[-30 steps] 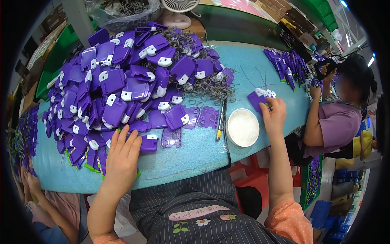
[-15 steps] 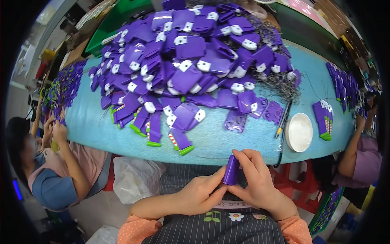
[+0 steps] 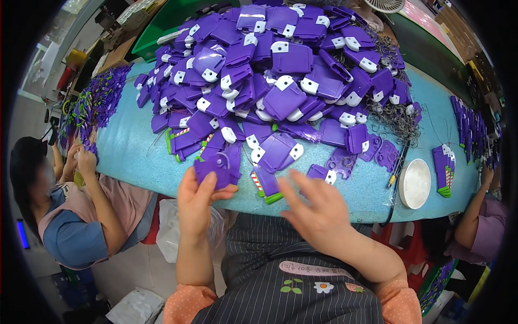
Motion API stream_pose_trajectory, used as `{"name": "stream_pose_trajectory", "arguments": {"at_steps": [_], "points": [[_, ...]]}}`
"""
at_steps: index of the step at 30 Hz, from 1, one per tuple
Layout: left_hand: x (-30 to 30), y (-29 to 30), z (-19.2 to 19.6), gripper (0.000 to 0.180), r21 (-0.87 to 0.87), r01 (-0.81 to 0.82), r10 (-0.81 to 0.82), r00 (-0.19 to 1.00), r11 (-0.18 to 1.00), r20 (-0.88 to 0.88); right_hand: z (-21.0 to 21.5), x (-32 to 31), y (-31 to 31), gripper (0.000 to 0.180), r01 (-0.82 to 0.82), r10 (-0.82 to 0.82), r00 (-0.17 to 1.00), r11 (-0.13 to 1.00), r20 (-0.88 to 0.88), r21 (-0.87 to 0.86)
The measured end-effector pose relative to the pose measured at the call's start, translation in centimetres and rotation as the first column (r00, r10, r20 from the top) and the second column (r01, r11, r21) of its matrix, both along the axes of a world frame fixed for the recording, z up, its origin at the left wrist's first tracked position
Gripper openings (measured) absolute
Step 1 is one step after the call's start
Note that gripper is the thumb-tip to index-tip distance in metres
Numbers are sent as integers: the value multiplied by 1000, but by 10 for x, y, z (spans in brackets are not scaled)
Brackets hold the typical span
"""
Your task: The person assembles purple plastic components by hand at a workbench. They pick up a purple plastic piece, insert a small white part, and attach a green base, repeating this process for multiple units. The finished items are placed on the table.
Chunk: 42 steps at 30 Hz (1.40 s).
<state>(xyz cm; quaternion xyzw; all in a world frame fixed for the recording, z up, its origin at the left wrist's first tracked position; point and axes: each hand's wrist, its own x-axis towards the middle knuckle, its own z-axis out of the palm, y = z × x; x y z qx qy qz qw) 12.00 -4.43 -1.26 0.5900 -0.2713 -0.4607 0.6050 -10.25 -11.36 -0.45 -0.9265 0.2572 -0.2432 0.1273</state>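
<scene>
L hand (image 3: 197,202), lower centre-left of frame, pinches a purple plastic case (image 3: 215,170) by its lower edge, case just above the fingers at the turquoise table (image 3: 129,156) rim. R hand (image 3: 318,210), lower centre, blurred, fingers spread, holding nothing, near a purple case w/ green end (image 3: 265,184). Big pile of purple cases (image 3: 280,70) fills upper centre. White round lid (image 3: 414,183) at right, contents not visible.

I look down on a small assembly workshop: a long turquoise surface (image 3: 135,156) heaped with purple plastic cases (image 3: 280,70), finished pieces stacked at the right end (image 3: 443,171), more piled at the left (image 3: 89,105). Seated co-workers (image 3: 70,216) flank me, with green crates (image 3: 167,27) and a fan (image 3: 384,4) behind.
</scene>
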Motion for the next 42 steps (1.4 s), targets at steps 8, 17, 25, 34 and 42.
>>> {"name": "stream_pose_trajectory", "arguments": {"at_steps": [8, 17, 25, 34, 42], "points": [[-27, 8, -18, 31, 21, 209, -204, 967, 978, -152, -19, -10, -2, 26, -224, 189, 972, 925, 137, 308], [-106, 5, -7, 34, -229, 120, -195, 919, 966, -344, -7, -63, 46, 22, -675, -439, 594, 185, 675, 714], [-89, 20, 0, 36, 5, 537, -476, 752, 844, -456, -23, -86, 40, 37, -399, -476, 788, 86, 390, 913], [-102, 20, -16, 33, 170, 800, -638, 569, 576, -519, 32, -40, -5, 21, -7, -513, 808, 482, 288, 876], [-112, 23, 3, 32, -229, 413, -472, 801, 881, -368, 22, -46, 31, 20, 248, -296, 887, 953, 353, 176]]}}
